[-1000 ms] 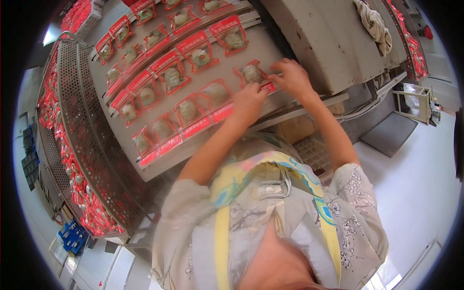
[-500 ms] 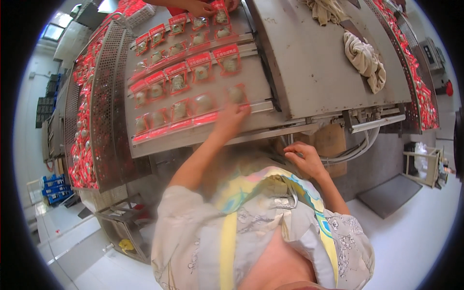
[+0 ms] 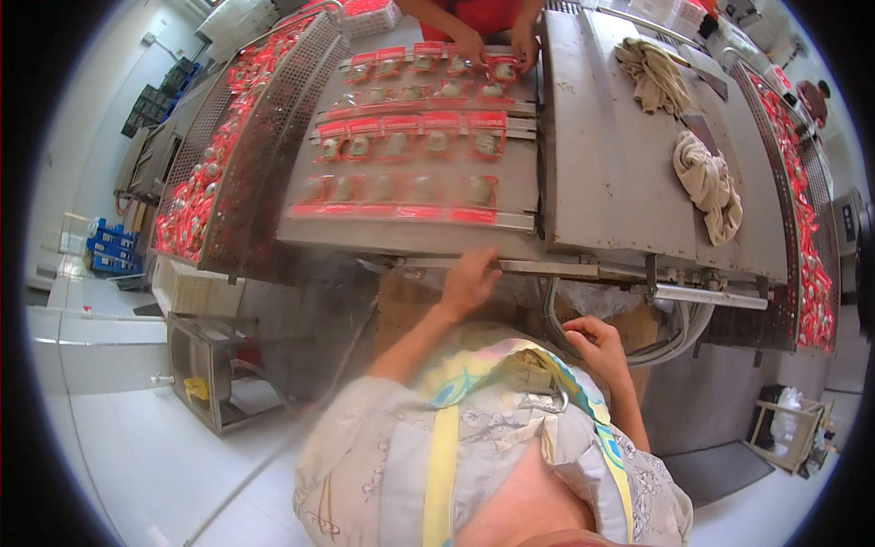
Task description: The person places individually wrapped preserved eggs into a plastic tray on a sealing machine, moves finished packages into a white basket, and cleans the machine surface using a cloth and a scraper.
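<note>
Rows of clear packets with red headers lie on the metal table, each holding a greyish-green, egg-like item; the nearest row of packets [image 3: 424,190] has its red ends along a metal sealing bar [image 3: 518,221]. My left hand [image 3: 469,284] is at the table's front edge, below that row, its back toward me and its fingers partly hidden and smeared. Lower and to the right, my right hand [image 3: 599,346] hangs beside grey hoses, its fingers loosely curled and apart from the thumb, with nothing seen in them. Across the table, a co-worker's hands [image 3: 497,55] touch a packet in the far row.
Perforated metal bins of red packets stand at the left [image 3: 264,173] and right [image 3: 791,173]. A flat metal lid [image 3: 611,173] to the right of the rows carries crumpled cloths [image 3: 706,187]. A rail [image 3: 711,296] juts from the front edge, with hoses [image 3: 679,337] below.
My left hand has drawn back from the nearest row's right-end packet to the table's front edge. My view has shifted, and the co-worker's hands now show at a packet further right.
</note>
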Tool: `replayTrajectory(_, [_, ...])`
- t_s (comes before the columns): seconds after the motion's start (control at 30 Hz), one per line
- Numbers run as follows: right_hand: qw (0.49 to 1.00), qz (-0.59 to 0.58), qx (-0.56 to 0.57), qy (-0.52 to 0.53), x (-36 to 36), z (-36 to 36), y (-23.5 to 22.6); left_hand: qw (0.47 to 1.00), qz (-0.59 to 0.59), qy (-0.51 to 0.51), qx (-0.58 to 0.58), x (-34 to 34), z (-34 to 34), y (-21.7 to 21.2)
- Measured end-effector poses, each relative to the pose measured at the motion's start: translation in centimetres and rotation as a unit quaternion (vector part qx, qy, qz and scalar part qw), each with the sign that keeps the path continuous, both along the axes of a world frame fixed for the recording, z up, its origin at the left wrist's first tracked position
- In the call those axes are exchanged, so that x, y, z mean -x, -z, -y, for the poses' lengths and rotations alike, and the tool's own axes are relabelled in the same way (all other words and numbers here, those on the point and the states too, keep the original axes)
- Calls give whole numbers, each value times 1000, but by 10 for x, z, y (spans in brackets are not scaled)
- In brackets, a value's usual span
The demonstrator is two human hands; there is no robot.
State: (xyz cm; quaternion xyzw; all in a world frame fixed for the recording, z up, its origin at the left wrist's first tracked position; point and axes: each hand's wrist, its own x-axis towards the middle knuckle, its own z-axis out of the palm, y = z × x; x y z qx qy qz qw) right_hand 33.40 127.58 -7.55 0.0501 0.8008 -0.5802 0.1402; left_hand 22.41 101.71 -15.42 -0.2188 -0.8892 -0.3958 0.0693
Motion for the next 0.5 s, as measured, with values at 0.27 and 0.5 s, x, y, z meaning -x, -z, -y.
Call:
replayTrajectory(0.27, [999, -50, 13, -5, 5, 0, -24, 989, -146, -21, 30, 90, 8, -21])
replayTrajectory(0.5, [998, -7, -5, 70, -27, 3, -31, 969, -103, -92, 204, 232, -14, 13])
